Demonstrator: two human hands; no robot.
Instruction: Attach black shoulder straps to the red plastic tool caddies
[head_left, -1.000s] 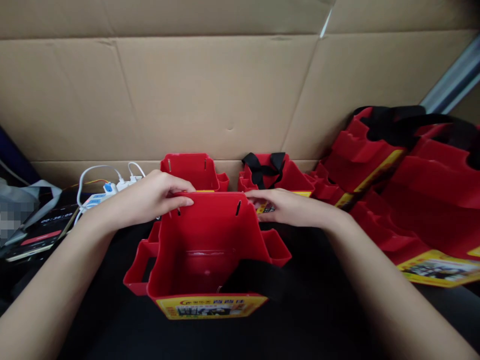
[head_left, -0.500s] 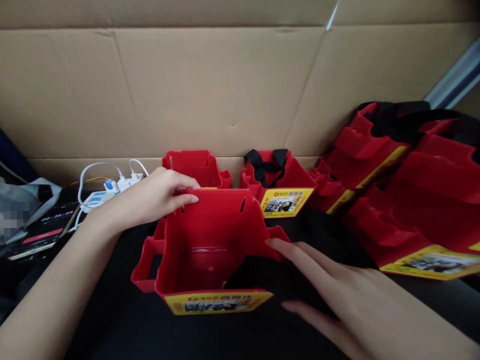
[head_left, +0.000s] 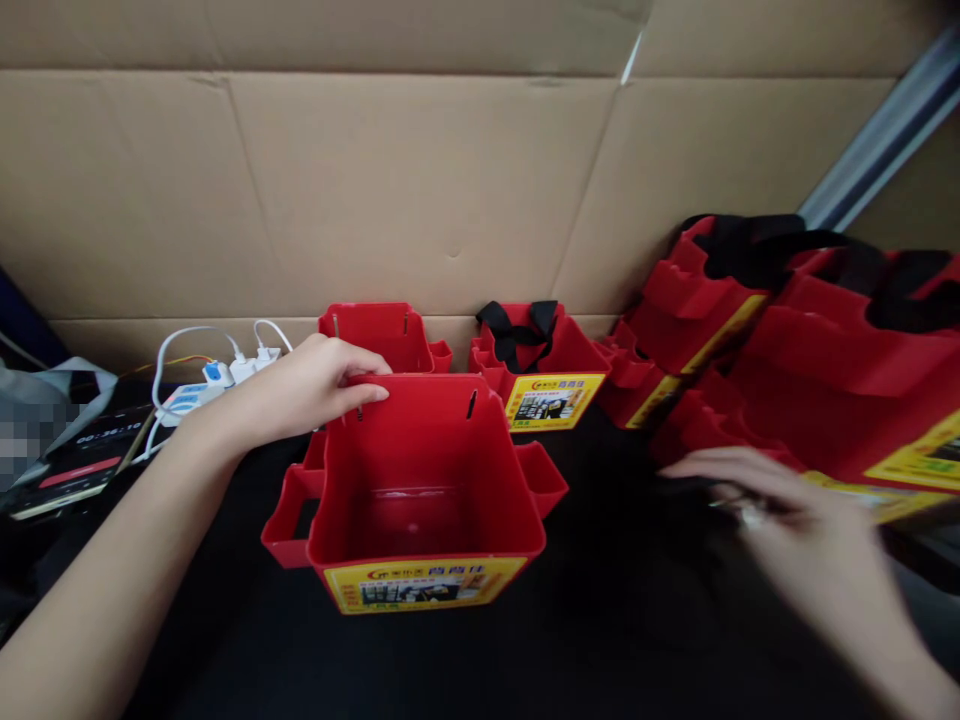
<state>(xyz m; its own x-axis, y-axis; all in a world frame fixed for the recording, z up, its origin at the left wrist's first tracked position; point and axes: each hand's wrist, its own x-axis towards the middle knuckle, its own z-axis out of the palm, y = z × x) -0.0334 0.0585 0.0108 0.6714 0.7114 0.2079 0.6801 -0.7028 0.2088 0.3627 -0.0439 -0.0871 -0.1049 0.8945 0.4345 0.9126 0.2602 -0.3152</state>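
Observation:
A red plastic tool box (head_left: 420, 470) with slots in its tall back wall, side pockets and a yellow printed label stands on the black surface before me. My left hand (head_left: 341, 380) pinches the top edge of its back wall near the left slot. To the right of the box, my right hand (head_left: 780, 510) is smeared by motion, its fingers closed around a dark bundle that looks like a black strap (head_left: 686, 486). A small shiny bit shows between those fingers. The inside of the box is visible down to its bottom.
Behind stand another red box (head_left: 375, 335) and one with a black strap (head_left: 559, 345). Several stacked red boxes (head_left: 832, 360) with black straps fill the right. At left lie a power strip (head_left: 187, 398) with white cables and a phone (head_left: 86, 462). Cardboard (head_left: 420, 190) lines the back.
My right hand has moved right, away from the box, and the black material that lay in the box is out of it. My left hand keeps its hold on the back wall.

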